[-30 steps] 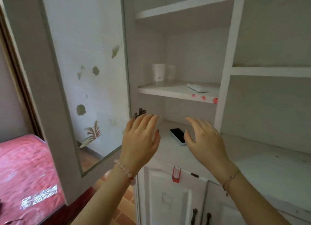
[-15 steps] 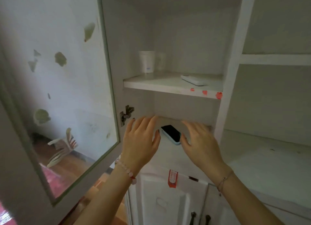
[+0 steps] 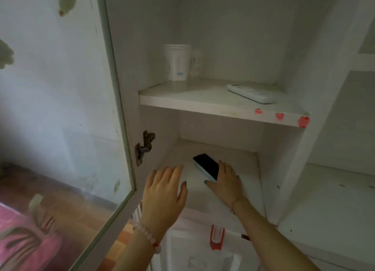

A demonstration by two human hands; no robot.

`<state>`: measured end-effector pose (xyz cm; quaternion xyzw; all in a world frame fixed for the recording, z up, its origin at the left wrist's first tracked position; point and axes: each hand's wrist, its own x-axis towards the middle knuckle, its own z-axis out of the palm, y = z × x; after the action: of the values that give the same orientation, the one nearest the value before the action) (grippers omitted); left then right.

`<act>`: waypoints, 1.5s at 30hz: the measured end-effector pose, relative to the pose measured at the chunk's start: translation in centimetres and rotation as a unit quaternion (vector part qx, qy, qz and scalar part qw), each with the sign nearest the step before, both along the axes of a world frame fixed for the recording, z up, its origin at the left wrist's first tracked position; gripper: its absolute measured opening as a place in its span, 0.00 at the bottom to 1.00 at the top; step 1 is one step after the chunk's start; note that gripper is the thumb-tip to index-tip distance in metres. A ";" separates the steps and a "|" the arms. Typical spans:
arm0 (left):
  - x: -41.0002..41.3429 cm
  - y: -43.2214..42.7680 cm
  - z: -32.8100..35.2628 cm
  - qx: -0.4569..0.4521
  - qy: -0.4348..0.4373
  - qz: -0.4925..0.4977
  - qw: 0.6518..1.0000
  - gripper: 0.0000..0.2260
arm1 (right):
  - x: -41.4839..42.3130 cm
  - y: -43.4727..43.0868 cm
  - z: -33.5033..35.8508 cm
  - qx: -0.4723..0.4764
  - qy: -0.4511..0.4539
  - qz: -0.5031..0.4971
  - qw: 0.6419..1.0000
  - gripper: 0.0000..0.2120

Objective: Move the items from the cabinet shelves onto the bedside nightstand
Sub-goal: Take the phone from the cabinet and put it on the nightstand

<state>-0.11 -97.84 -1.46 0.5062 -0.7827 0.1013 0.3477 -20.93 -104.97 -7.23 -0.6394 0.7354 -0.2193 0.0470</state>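
A black-screened smartphone in a pale blue case (image 3: 206,166) lies flat on the white lower cabinet shelf (image 3: 241,163), its long axis running diagonally from far-left to near-right. The right hand (image 3: 225,182) is nearer, fingers and thumb touching its near end without yet clasping; the left hand (image 3: 164,191) hovers spread and empty just left. No writing is legible on it.

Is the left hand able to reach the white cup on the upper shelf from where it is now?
Probably yes. The left hand is open and empty at the lower shelf, the glass door is swung wide, and nothing stands in front of the white cup on the upper shelf. It would only need to rise past that shelf's front edge.
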 end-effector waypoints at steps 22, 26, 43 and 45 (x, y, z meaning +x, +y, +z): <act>0.9 -2.1 -2.4 0.111 0.083 -0.043 0.989 0.17 | 0.6 -2.2 1.0 0.029 -0.078 -0.054 0.995 0.27; 0.1 -1.8 -3.3 0.276 0.273 -0.061 0.919 0.14 | 1.2 1.8 1.5 -0.030 -0.113 -0.051 0.992 0.37; -1.9 9.1 -3.0 0.465 0.790 -0.139 0.375 0.25 | 2.8 18.0 2.2 -0.069 -0.145 0.091 0.983 0.43; -1.6 11.2 -3.1 0.451 0.799 -0.128 0.376 0.26 | 2.8 19.7 2.1 -0.064 -0.139 0.116 0.981 0.44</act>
<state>-1.73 -86.63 -4.58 0.3283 -0.1266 -0.7638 0.5412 -18.16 -85.32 -5.15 -0.6852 0.6270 -0.3458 0.1333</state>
